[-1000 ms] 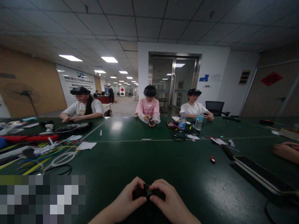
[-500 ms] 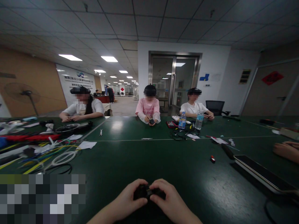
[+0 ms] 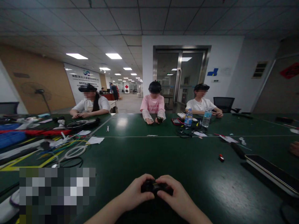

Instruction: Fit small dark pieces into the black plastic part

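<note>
Low in the middle of the head view, both my hands are closed around a small black object, held just above the green tabletop. My left hand grips its left end, thumb along the near side and fingers curled over the top. On the right end my right hand does the same, thumb tip close to the left thumb. Fingers cover much of the object, and its exact kind cannot be made out.
Cables and a white paper lie at left. To the right are a small red-and-black piece and a dark-screened phone-like slab. Water bottles stand farther back. Across the table sit several people, including one in pink.
The view has swung left, so the scene sits farther right. My hands still grip the black object together. The person in pink has moved their hands apart, the dark thing at one hand.
</note>
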